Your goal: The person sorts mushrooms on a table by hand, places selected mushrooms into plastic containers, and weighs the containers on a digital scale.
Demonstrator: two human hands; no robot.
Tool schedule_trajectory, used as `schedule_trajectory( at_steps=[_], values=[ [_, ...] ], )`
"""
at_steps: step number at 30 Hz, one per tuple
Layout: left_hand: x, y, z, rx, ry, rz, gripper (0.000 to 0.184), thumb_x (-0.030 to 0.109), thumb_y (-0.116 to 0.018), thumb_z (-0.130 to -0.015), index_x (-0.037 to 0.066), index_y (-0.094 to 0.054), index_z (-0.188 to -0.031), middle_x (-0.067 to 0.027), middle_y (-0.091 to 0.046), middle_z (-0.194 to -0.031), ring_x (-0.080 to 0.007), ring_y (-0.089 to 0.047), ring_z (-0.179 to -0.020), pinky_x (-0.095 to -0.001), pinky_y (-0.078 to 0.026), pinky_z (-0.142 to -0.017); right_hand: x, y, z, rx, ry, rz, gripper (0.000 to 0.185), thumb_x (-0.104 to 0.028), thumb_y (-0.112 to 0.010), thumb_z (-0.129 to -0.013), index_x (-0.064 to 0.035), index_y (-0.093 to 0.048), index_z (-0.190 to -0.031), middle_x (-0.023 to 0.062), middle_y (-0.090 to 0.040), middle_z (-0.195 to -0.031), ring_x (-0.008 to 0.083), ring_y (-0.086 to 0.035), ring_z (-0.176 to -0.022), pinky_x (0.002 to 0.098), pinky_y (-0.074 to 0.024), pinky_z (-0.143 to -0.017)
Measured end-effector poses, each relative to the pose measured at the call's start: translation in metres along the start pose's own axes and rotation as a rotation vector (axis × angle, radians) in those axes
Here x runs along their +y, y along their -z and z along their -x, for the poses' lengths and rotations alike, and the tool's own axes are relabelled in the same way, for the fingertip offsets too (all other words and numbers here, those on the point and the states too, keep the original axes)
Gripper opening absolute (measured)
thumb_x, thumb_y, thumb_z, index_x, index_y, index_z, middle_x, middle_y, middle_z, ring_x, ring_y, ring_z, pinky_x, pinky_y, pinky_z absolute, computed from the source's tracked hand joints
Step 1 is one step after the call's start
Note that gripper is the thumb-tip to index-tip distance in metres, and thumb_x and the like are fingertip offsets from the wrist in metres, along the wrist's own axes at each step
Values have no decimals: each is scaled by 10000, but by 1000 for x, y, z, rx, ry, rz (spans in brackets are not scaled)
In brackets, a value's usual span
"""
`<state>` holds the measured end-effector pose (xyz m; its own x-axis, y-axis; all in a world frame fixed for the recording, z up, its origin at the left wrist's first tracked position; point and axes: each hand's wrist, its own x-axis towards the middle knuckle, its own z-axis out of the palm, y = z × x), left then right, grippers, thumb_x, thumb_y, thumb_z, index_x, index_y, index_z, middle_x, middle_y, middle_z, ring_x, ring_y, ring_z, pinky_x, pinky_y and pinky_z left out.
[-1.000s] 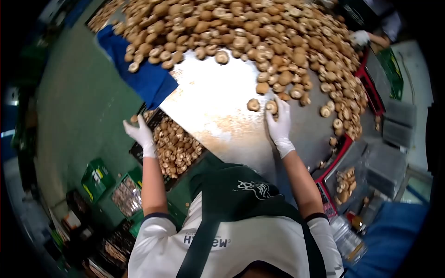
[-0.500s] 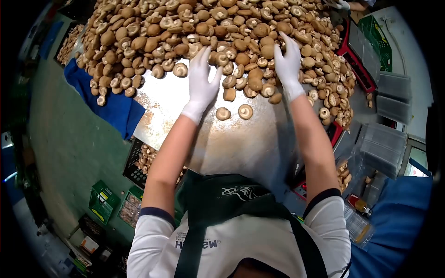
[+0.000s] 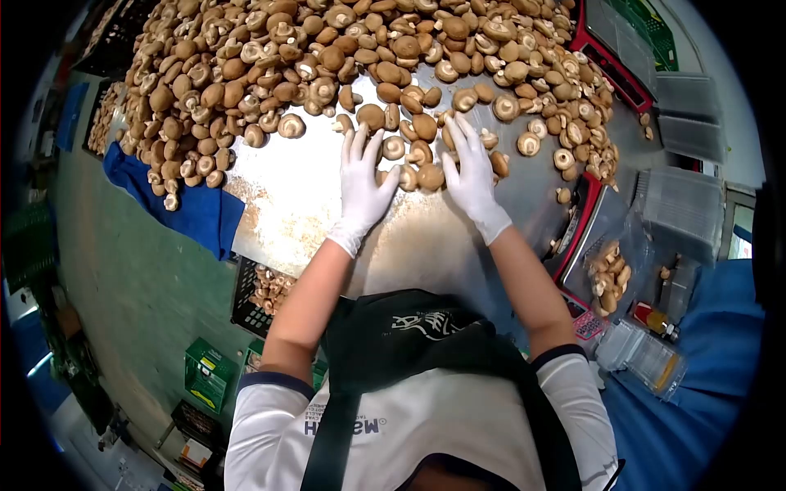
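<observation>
My left hand (image 3: 364, 190), in a white glove, lies over the metal table with its fingers spread, touching mushrooms at its fingertips and thumb. My right hand (image 3: 473, 186), gloved the same way, is open too, its fingers against mushrooms on the right side. Between both hands sits a loose cluster of brown shiitake mushrooms (image 3: 430, 177), some cap up, some showing pale undersides. Neither hand grips a mushroom. Beyond the fingertips rises the large mushroom pile (image 3: 327, 57).
The metal table (image 3: 286, 221) has a blue cloth (image 3: 196, 214) over its left edge. Black crate (image 3: 248, 299) with mushrooms stands below. At right are red-framed scales (image 3: 577, 233), one bearing bagged mushrooms (image 3: 608, 278), plus clear plastic trays (image 3: 684, 204) and a pink calculator (image 3: 585, 319).
Both hands have come back toward my body and closer together, with mushrooms drawn along from the pile. A gap of bare metal shows behind them. The view has shifted slightly.
</observation>
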<state>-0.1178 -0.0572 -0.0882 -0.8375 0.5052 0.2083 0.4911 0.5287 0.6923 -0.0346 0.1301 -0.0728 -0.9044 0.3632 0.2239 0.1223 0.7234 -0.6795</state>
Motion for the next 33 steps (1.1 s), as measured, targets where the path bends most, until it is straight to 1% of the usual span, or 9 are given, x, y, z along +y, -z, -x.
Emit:
schedule_trajectory(
  at_steps=[11, 15, 17, 21, 24, 27, 28, 29, 33],
  values=[
    [-6, 0, 69, 336, 303, 434, 622, 71, -585, -919, 27, -341, -1489, -250, -287, -1537, -360, -282, -1444, -428, -256, -1177, -14, 19, 47, 444, -326, -436, 801, 4, -561, -921, -4, -80, -1561, 240, -320, -1533, 302, -421, -1353, 388, -336, -1128],
    [31, 18, 78, 208, 412, 702, 532, 128, -536, -983, 21, -357, -1473, -181, -449, -1405, -275, -485, -1262, -380, -394, -1068, -59, 21, 51, 337, -202, -549, 767, 26, -553, -903, 5, -142, -1549, 227, -358, -1513, 266, -484, -1297, 365, -404, -1070],
    [46, 15, 75, 82, 537, 1229, 460, 234, -467, -1041, 27, -390, -1444, -163, -554, -1305, -227, -590, -1117, -331, -504, -913, -76, 8, 56, 94, 9, -416, 484, 1, -592, -865, 3, -515, -1343, 232, -518, -1375, 311, -530, -1252, 371, -422, -1038],
    [20, 12, 73, -116, 835, 2062, 312, 254, -449, -1037, 29, -528, -1238, -152, -634, -1112, -220, -635, -955, -334, -547, -831, -71, -12, 18, -93, 98, -439, 397, -105, -616, -894, -36, -576, -1284, 146, -588, -1315, 318, -535, -1245, 393, -418, -1056],
    [11, 22, 51, 35, 713, 1506, 208, 160, -496, -968, -4, -610, -1027, -131, -652, -994, -195, -632, -932, -313, -540, -781, -37, -21, -39, -75, -92, 15, 444, -223, -631, -909, -94, -572, -1330, 146, -582, -1286, 324, -511, -1234, 393, -419, -1046],
    [4, 40, 8, 2, 635, 1012, 244, 72, -591, -891, 9, -622, -1124, -139, -643, -1010, -231, -640, -962, -330, -523, -828, -27, -22, -46, -237, -166, 188, 467, -227, -650, -882, -108, -576, -1328, 147, -587, -1259, 334, -506, -1218, 396, -420, -1040],
    [1, 40, -10, 38, 379, 650, 327, 47, -618, -864, 11, -608, -1189, -136, -624, -1111, -227, -636, -990, -321, -512, -866, -25, -22, -44, -267, -174, 205, 471, -221, -655, -874, -110, -577, -1325, 148, -587, -1253, 335, -505, -1213, 397, -418, -1041],
    [0, 39, -27, 71, 128, 288, 420, 21, -644, -838, 14, -593, -1255, -132, -604, -1211, -224, -631, -1018, -311, -501, -904, -22, -20, -36, -224, -180, 131, 466, -201, -650, -870, -107, -581, -1321, 150, -587, -1252, 339, -508, -1212, 399, -416, -1044],
    [7, 25, -60, -277, 217, -174, 545, 232, -759, -783, 174, -599, -1300, -154, -577, -1270, -336, -611, -1123, -392, -508, -929, 28, -25, 7, -4, -320, -376, 430, -96, -619, -901, -56, -571, -1326, 140, -619, -1258, 292, -602, -1146, 341, -470, -987]
  ],
)
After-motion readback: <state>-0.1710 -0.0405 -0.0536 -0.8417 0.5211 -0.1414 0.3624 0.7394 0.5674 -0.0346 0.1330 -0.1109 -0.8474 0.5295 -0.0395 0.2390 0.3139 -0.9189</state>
